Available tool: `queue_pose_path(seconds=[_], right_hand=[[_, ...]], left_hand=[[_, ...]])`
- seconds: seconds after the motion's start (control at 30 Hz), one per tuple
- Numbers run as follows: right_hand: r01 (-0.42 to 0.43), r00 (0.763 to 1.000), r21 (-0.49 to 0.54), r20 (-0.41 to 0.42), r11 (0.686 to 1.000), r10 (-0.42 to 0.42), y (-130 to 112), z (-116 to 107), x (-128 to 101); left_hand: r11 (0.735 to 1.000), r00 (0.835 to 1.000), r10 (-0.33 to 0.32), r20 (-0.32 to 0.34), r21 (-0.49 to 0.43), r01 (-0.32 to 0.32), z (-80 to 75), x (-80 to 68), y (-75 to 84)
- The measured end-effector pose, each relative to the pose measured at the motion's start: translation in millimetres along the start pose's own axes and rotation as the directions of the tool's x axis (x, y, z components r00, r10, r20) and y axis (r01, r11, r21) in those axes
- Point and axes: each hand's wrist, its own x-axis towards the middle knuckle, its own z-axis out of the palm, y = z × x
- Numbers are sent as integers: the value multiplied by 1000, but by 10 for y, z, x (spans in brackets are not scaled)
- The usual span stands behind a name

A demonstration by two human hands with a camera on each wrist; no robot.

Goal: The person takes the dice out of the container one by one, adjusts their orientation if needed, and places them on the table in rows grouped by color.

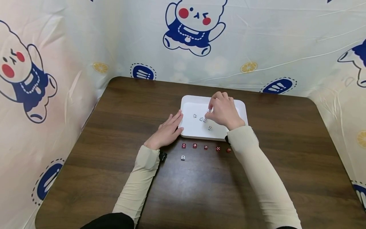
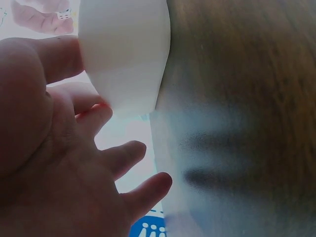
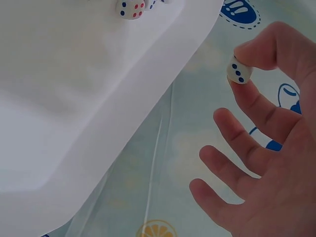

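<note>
A white tray point(image 1: 193, 105) sits mid-table with several white dice point(image 1: 201, 119) in it. My right hand point(image 1: 210, 110) hovers over the tray and pinches a white die point(image 3: 239, 70) between thumb and forefinger, the other fingers spread. My left hand point(image 1: 178, 122) lies flat on the table, its straight fingers against the tray's left side point(image 2: 126, 54). In front of the tray, several red dice point(image 1: 206, 147) stand in a row, with one white die point(image 1: 182, 157) below the row's left end.
The brown wooden table point(image 1: 114, 127) is walled on three sides by a cartoon-printed cloth point(image 1: 194, 28). Another white die point(image 3: 131, 8) lies in the tray near my right hand.
</note>
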Motion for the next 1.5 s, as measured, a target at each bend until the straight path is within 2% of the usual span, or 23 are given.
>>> queue_pose_path(seconds=[0.93, 1.5], right_hand=[[37, 999, -7, 5, 999, -37, -129, -46, -146], [105, 994, 9, -14, 994, -105, -202, 8, -300]], left_hand=[[1000, 1000, -4, 5, 7, 4, 10, 24, -5], [1000, 1000, -4, 7, 4, 4, 3, 30, -6]])
